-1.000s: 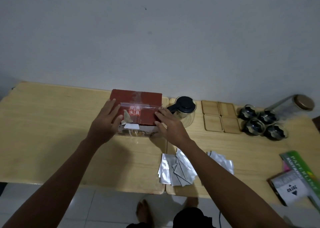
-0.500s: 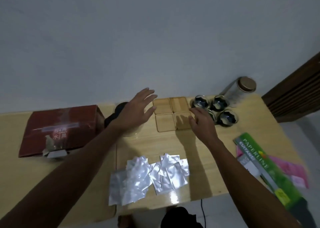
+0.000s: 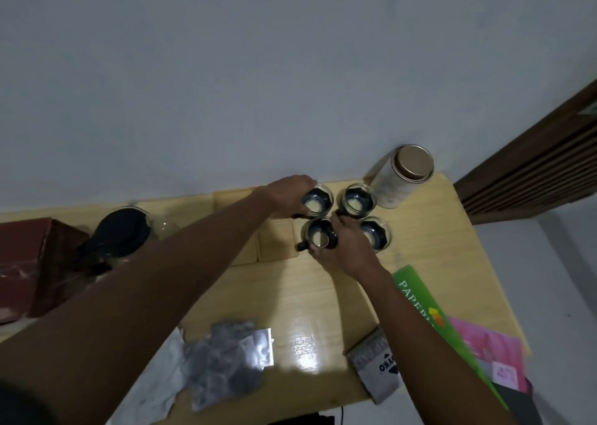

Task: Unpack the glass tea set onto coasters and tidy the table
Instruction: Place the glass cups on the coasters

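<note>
Both your arms reach forward across the tabletop (image 3: 310, 295) to the cluster of four glass cups at its far right. Your left hand (image 3: 284, 195) comes in from the left, forearm long and straight, fingers curled round the far-left cup (image 3: 317, 200) from its left side. Your right hand (image 3: 342, 247) angles in from the lower right, wrist bent, fingers wrapped on the near-left cup (image 3: 319, 239), its black handle sticking out left. The far-right cup (image 3: 357, 200) and near-right cup (image 3: 376, 237) stand untouched; your right hand partly hides the latter. Wooden coasters (image 3: 274, 243) lie just left of the cups, partly under your left forearm. Glass teapot with black lid (image 3: 121, 234) sits further left, red box (image 3: 29, 263) at the left edge. Tall jar (image 3: 400, 176) stands behind the cups. Foil sachets (image 3: 226, 360) lie near you; green paper pack (image 3: 429, 314) on the right.
</note>
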